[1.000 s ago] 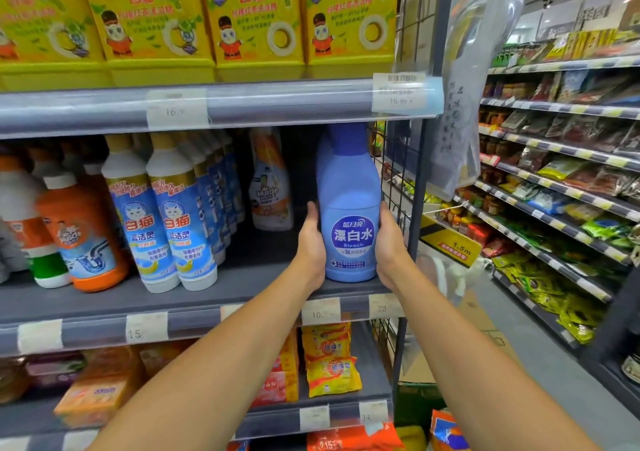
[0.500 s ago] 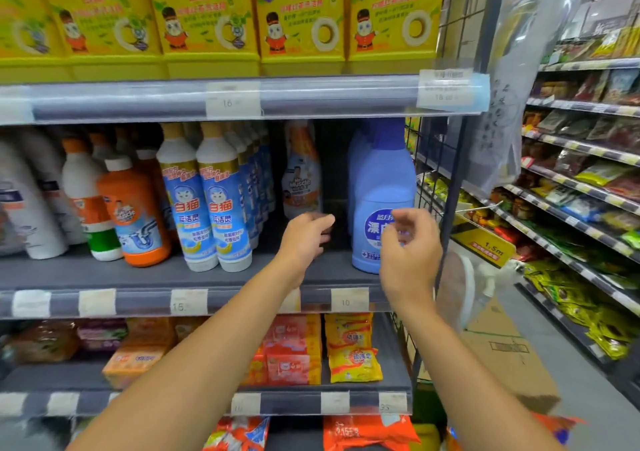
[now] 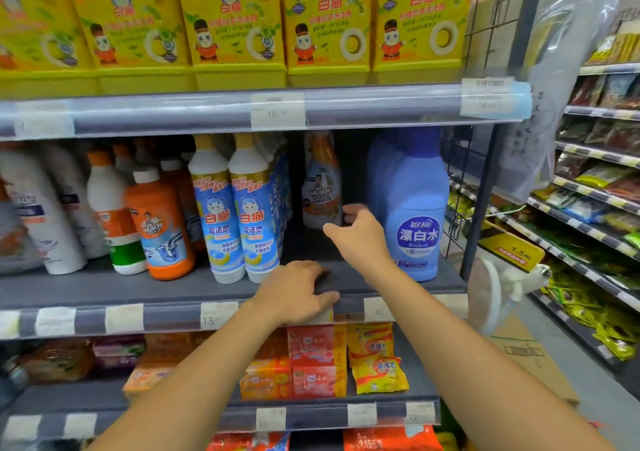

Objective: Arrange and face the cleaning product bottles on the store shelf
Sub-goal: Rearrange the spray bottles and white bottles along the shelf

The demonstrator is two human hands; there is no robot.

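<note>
Head view: right hand point(image 3: 358, 234), fingers loosely spread and empty, hovers near the Mr Muscle bottle point(image 3: 321, 187) deep on the shelf point(image 3: 104, 291). Left hand point(image 3: 298, 293) rests relaxed on the shelf lip. Best: grip low, draw it forward level with the bleach bottle point(image 3: 414, 215), label outward.
</note>
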